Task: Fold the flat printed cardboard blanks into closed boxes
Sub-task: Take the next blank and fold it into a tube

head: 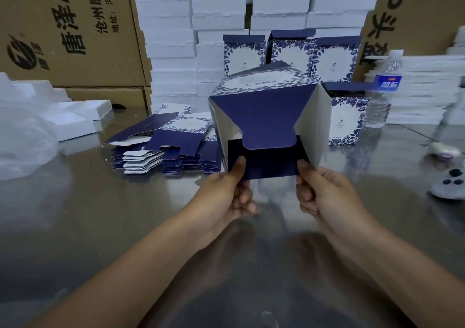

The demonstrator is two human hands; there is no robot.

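Two bare forearms reach in from the near edge of a shiny steel tabletop [120, 217]. The left hand [232, 194] and right hand [324, 191] hold a half-folded cardboard box [264, 111] in the air above it, its open end turned toward the viewer. Each grip is a narrow pinch on the box's lowest dark blue panel, one at each bottom corner, with the thumb on the front and the fingers curled behind. A dark blue tuck flap [268, 139] hangs down over the opening, not yet tucked in, and white side flaps splay outward. The box looks very light, made of thin printed board that is stiff across its panels but likely to dent or crease if squeezed mid-panel. Its smooth coating may be slightly slippery. Holding at the edges and corners, close to the fold lines, seems safest, and the tongue should be eased in rather than forced. Left of the box a stack of flat blanks [166, 156] lies on the tabletop. Behind it and to its right stand finished boxes [334, 58] with a blue leaf print. Farther right is a water bottle [385, 88], and white foam slabs [221, 13] are piled up behind.
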